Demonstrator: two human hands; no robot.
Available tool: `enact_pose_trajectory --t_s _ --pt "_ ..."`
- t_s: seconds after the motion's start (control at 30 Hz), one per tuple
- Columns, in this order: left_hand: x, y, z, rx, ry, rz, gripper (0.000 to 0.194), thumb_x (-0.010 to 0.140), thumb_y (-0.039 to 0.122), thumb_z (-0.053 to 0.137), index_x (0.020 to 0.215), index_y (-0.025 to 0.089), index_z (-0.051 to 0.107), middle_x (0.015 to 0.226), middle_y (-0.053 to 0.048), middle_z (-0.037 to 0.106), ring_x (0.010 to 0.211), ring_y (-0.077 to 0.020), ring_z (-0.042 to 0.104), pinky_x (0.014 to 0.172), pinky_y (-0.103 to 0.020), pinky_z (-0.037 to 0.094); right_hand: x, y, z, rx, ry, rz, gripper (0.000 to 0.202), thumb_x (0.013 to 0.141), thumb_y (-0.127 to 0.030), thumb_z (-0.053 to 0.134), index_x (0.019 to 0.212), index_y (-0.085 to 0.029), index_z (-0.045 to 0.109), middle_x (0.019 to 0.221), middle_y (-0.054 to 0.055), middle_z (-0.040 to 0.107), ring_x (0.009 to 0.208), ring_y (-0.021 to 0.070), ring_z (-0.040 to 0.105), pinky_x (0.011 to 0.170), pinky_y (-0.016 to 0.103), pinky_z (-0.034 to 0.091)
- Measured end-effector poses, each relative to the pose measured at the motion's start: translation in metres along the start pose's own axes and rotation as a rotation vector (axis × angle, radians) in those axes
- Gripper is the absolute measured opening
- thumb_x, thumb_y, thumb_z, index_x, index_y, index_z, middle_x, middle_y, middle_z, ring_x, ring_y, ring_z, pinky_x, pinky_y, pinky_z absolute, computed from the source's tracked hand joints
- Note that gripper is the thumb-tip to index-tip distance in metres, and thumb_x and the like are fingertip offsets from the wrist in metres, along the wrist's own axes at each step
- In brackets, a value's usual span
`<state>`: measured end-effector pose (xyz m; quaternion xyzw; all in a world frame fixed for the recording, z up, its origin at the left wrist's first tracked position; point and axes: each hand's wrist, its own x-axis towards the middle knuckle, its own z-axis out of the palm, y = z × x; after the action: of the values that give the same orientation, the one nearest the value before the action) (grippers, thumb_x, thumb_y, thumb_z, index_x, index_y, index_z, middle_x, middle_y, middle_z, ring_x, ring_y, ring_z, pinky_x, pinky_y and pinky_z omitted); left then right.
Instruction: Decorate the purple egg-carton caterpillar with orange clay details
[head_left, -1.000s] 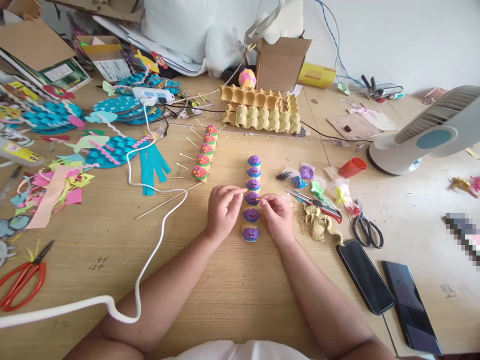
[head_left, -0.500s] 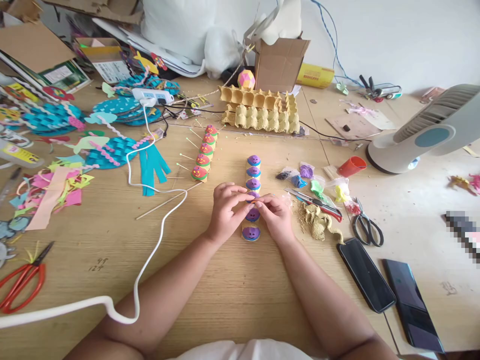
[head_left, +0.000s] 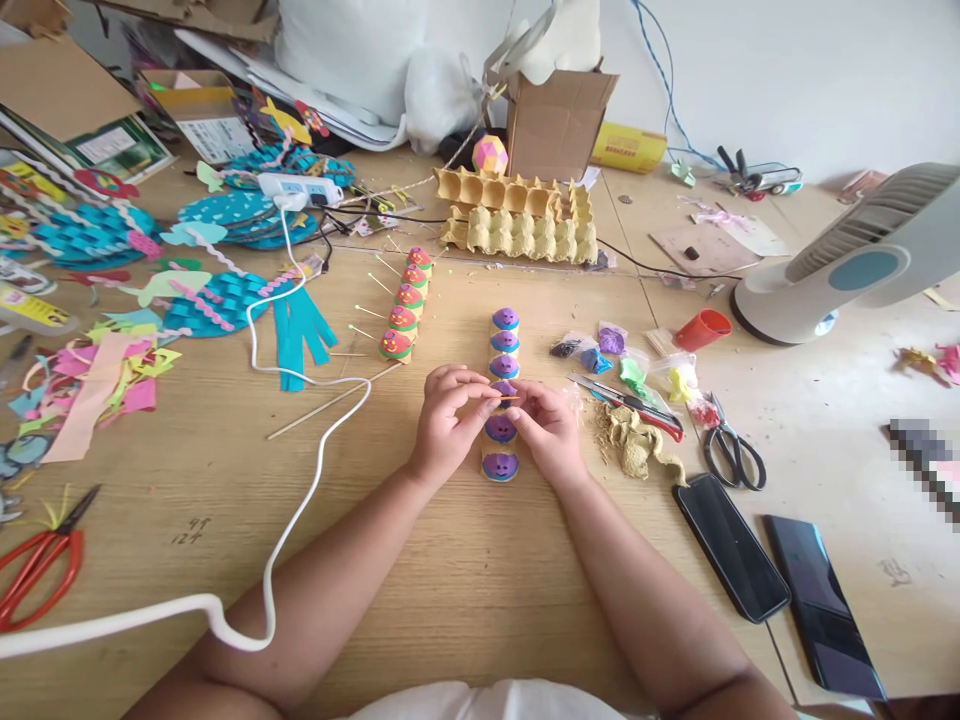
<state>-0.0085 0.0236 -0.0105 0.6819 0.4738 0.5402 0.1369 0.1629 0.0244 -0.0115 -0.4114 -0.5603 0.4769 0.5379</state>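
Note:
Between my two hands is a thin orange strip (head_left: 510, 398), perhaps modelling clay. My left hand (head_left: 454, 420) pinches its left end between thumb and forefinger. The thumb and forefinger of my right hand (head_left: 551, 425) are parted around the strip's other end. Directly below runs an egg-carton row (head_left: 500, 465) of several bumps, covered in purple and blue clay with small faces drawn or pressed on. To its left stands a similar row in red and green (head_left: 405, 318), with pale pin-like sticks beside it.
Right of my hands lie clay bags (head_left: 634, 375), a utility knife (head_left: 637, 408), carton scraps (head_left: 636, 445), black scissors (head_left: 731, 450) and two phones (head_left: 739, 550). A white fan (head_left: 825, 270) stands farther right. A white cable (head_left: 319, 460) crosses the left side. Egg cartons (head_left: 525, 225) sit behind.
The fingers of my right hand have spread from a pinch, and more of the orange strip shows. My left hand keeps its pinch. The view has shifted slightly.

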Motion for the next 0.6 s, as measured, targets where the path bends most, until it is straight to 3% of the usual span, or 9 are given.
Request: enact_pose_trajectory --t_s 0.13,0.3,0.6 --pt "-0.0005 -0.0010 0.0006 -0.014 -0.040 -0.023 0.016 0.098 0.039 0.067 0.094 0.027 0.076 0.101 -0.004 0.073 0.111 -0.0225 0.063 0.111 -0.048 0.049 0.0001 -0.0024 -0.0002 -0.140 -0.004 -0.054 0.023 0.088 -0.038 0.078 0.109 -0.028 0.081 0.097 0.005 0.075 0.075 0.0165 0.059 0.072 0.033 0.053" --pt "-0.0008 -0.0020 0.0003 -0.042 -0.072 -0.042 0.020 0.098 0.041 0.067 0.090 0.027 0.077 0.098 -0.004 0.073 0.110 -0.0225 0.063 0.111 -0.046 0.050 0.0014 -0.0065 0.0004 -0.168 0.005 -0.105 0.011 0.088 -0.035 0.077 0.092 -0.027 0.082 0.087 0.005 0.076 0.079 0.0190 0.065 0.070 0.034 0.053" --pt "-0.0003 0.0047 -0.0030 -0.088 -0.080 -0.057 0.014 0.098 0.035 0.066 0.101 0.027 0.076 0.102 -0.005 0.072 0.112 -0.0223 0.063 0.115 -0.047 0.048 0.0017 -0.0099 -0.0005 -0.158 0.031 -0.112 0.015 0.091 -0.036 0.074 0.082 -0.024 0.078 0.081 0.004 0.074 0.078 0.0189 0.066 0.074 0.034 0.052"
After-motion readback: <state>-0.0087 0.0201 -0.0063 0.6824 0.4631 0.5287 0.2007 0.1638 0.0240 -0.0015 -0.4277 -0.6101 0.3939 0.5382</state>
